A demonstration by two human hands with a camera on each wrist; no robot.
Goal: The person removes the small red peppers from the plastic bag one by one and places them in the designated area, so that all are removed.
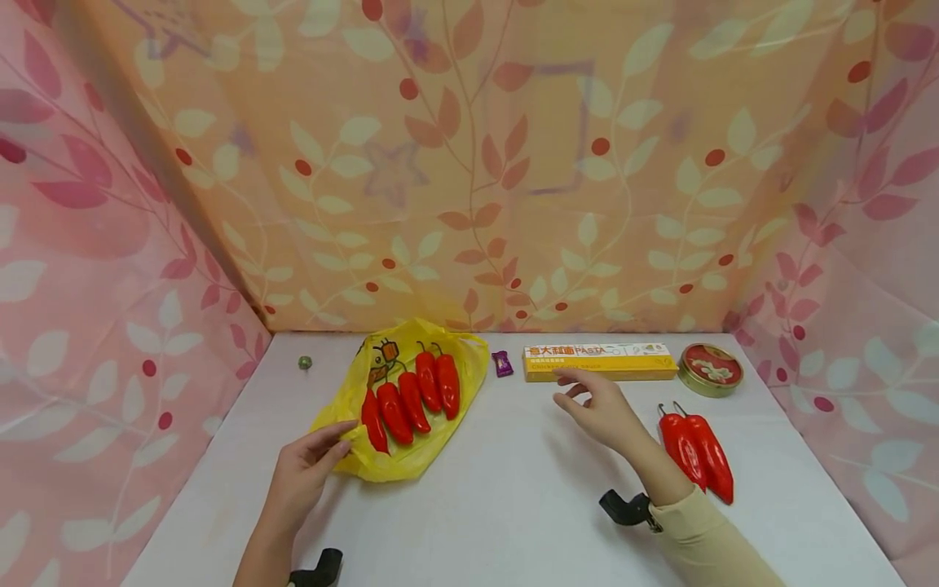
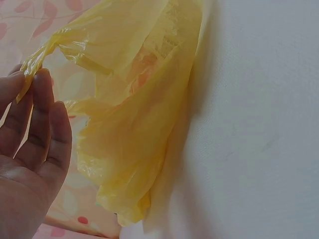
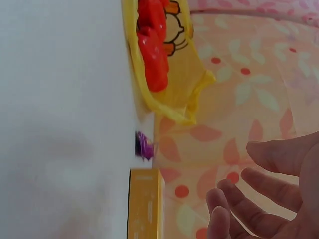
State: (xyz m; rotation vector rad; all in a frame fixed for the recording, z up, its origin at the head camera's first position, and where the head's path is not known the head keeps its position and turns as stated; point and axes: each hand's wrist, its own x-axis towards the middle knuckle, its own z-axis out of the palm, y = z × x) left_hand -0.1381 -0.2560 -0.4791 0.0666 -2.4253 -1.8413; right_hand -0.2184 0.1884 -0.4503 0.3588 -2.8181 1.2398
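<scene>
Head view: above, facing forward-down. Wrist views: low, sideways; left, dim, probably nearer shared yellow bag [image 1: 403, 465].

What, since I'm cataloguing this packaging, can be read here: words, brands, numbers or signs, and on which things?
"意大利面 PASTA": on the yellow-and-white box.
Smaller lines on that box: too blurred to read reliably.
Round tin, purple wrapper: any lettering is too small.
Yellow bag: cartoon print, no readable words.

On the pasta box [image 1: 612, 364] I read "意大利面 PASTA"; smaller lines under that, too fine for me. Tin [image 1: 711, 369] just right of the box, purple packet [image 1: 502, 364] left of it: printing I can't make out.
</scene>
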